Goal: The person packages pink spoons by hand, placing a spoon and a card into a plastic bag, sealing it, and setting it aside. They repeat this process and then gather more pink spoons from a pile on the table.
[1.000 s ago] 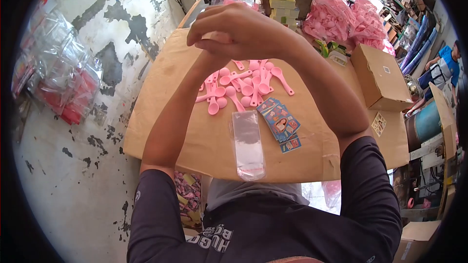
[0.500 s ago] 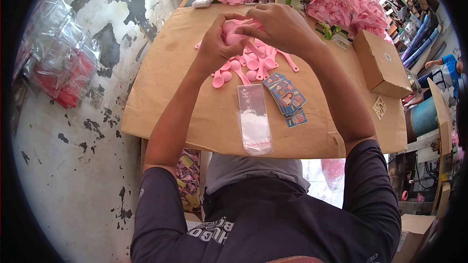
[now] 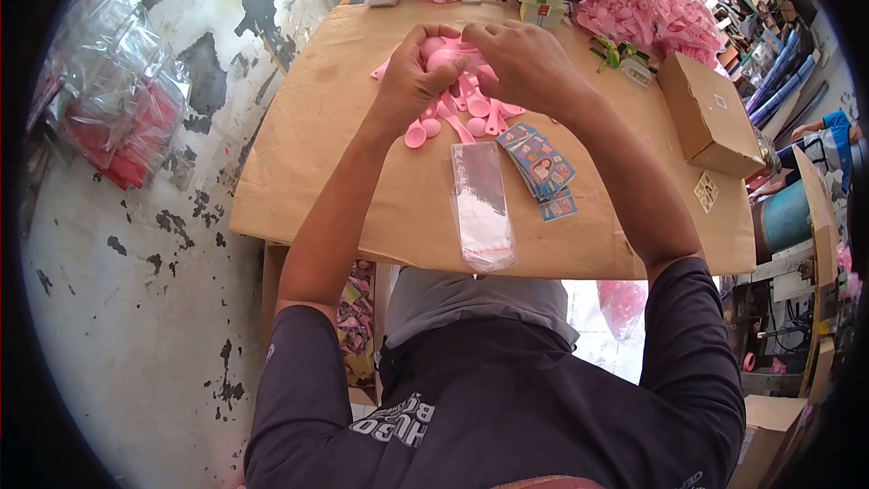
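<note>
Here, a brown-covered table (image 3: 281, 181) fills the middle of the frame.
At upper centre, the left hand (image 3: 412, 81) curls around held pink spoons (image 3: 444, 58); the right hand (image 3: 531, 63) bends over them, whether gripping I cannot tell. Clear plastic sleeves (image 3: 482, 199) lie near frame centre, blue printed cards (image 3: 540, 163) just right, loose spoons (image 3: 415, 134) scattered upper centre, below the hands.
</note>
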Demonstrator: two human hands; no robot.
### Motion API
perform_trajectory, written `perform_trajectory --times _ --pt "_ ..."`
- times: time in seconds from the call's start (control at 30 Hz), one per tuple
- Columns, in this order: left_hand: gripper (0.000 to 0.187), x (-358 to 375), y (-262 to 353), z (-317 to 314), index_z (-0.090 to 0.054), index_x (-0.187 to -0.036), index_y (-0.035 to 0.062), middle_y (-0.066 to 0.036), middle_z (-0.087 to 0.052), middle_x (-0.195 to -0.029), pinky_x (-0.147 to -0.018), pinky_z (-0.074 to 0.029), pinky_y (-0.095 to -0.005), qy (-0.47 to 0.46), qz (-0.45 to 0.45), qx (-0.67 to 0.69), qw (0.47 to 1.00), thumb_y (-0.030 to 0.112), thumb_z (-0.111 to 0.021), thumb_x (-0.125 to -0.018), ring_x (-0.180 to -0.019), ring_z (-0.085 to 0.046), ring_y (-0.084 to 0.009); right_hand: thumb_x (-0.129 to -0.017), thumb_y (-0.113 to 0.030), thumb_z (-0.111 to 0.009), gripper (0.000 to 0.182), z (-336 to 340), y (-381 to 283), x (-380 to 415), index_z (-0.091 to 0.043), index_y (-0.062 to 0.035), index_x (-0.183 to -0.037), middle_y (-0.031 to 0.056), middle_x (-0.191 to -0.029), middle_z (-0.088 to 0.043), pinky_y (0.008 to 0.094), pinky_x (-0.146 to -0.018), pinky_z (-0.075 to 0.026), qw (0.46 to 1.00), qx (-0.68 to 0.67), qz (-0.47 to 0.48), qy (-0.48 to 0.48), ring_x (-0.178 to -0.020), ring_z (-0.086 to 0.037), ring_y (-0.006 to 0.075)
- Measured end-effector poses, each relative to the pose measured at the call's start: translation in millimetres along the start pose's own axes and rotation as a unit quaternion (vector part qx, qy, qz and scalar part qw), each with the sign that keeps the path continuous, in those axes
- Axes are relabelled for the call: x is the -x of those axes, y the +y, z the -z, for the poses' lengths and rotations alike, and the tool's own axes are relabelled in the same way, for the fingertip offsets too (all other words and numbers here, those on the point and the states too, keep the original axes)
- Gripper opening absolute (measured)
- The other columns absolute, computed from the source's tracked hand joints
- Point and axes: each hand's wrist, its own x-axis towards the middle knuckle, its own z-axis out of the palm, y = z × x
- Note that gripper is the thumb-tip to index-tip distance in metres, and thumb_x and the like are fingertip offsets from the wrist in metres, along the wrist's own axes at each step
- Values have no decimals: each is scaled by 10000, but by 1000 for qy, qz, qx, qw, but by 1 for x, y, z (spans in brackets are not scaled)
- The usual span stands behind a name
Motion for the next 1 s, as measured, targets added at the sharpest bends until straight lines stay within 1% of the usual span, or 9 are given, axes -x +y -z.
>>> perform_trajectory --times 0.13,0.2,0.33,0.5,0.6,0.67,0.77,0.83,1.0 --pt "403 0 3 -8 -509 -1281 4 -88 -652 -937 -612 -557 -232 -7 -17 -32 999 121 -703 -948 -683 -640 -107 -769 -255 -779 435 1 0 4 -610 -74 -1126 151 -971 -718 469 -766 -548 999 -38 -33 12 -923 -701 327" --pt "398 -4 3 -8 -511 -1275 -3 -88 -647 -930 -613 -557 -228 -13 -12 -29 999 122 -701 -949 -686 -637 -104 -778 -261 -773 450 0 3 3 -614 -82 -1159 155 -962 -722 471 -768 -546 997 -40 -51 -43 -915 -702 334" --pt "474 -18 -16 7 -526 -1255 24 -117 -658 -1013 -658 -596 -270 -17 -36 -92 995 164 -791 -888 -782 -687 -136 -845 -296 -771 507 -34 27 2 -599 -87 -1274 179 -1019 -719 463 -823 -534 992 -129 -9 8 -959 -691 357" --pt "572 -9 11 11 -518 -1314 86 -154 -678 -1112 -782 -591 -380 -26 -128 -343 930 158 -812 -828 -925 -714 -262 -896 -330 -755 707 -50 24 10 -434 -92 -1480 201 -1445 -518 447 -1111 -421 981 -182 -6 64 -1325 -515 367" --pt "704 -3 -4 21 -461 -1426 147 -153 -672 -1199 -877 -561 -428 -38 -173 -406 896 159 -809 -814 -1042 -679 -338 -909 -351 -743 743 -41 27 13 -397 -90 -1513 202 -1482 -479 453 -1128 -406 974 -206 -24 94 -1352 -491 366" --pt "791 1 -19 27 -412 -1503 183 -147 -666 -1243 -926 -542 -441 -46 -184 -425 885 166 -806 -817 -1109 -648 -364 -914 -366 -736 734 -36 30 19 -405 -90 -1509 202 -1454 -508 459 -1114 -415 971 -207 -16 114 -1332 -510 369" --pt "965 4 -43 39 -241 -1614 284 -109 -644 -1315 -1019 -480 -459 -93 -191 -442 871 200 -802 -834 -1186 -613 -335 -918 -370 -728 685 -33 32 37 -449 -79 -1471 197 -1407 -556 453 -1088 -436 965 -248 -82 32 -1296 -541 370" --pt "1014 7 -54 47 -146 -1639 321 -87 -592 -1427 -1116 -374 -520 -155 -102 -489 852 311 -790 -855 -1316 -539 -320 -915 -328 -731 571 -36 33 49 -534 -67 -1383 183 -1336 -611 439 -1059 -454 962 -270 -33 30 -1255 -576 355" --pt "1039 16 -62 51 -147 -1642 301 -71 -413 -1601 -1171 -238 -627 -131 -137 -531 826 482 -775 -835 -1462 -369 -391 -907 -250 -727 426 -19 26 76 -609 -58 -1269 155 -1266 -647 429 -1029 -470 958 -282 -53 -13 -1194 -609 335"
